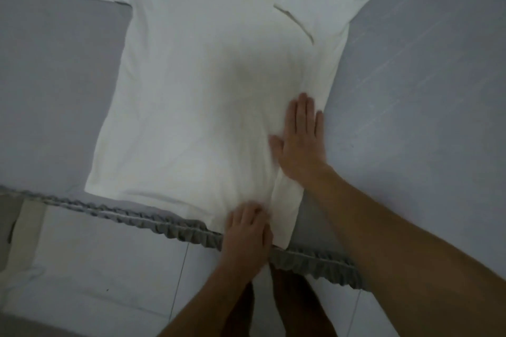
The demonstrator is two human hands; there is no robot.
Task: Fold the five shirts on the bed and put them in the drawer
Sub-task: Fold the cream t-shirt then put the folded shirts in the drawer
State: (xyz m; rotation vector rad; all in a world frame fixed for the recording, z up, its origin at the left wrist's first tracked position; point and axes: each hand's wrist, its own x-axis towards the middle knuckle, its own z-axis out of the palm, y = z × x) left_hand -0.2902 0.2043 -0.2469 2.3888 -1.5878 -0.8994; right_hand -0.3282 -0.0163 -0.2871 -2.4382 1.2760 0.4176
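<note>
Shirt (197, 96), white and short-sleeved, lies flat on the bed (410, 90). It fills the middle of the view. Its sleeves reach out toward 11 o'clock and 1 o'clock, and its neck end runs off the top. Its hem lies at the near bed edge, around 6 o'clock. A small slanted pocket (295, 22) shows on the shirt toward 1 o'clock.

The right hand (299, 139) lies flat on the shirt near its right side, at about 4 o'clock from the middle. Its fingers (304, 112) are straight and close together, pointing up to 12 o'clock. The palm presses the cloth down and holds nothing.

The left hand (247, 235) is at the hem, at about 6 o'clock, just below the right hand. Its fingers are bent down onto the cloth where the hem bunches up. The view is blurry there, so I cannot tell if they pinch the cloth or just push on it.

A gray frill (175, 230) runs along the bed edge from 9 o'clock to 5 o'clock. Under it is a pale tiled floor (109, 268). The bed sheet is plain gray-blue.
</note>
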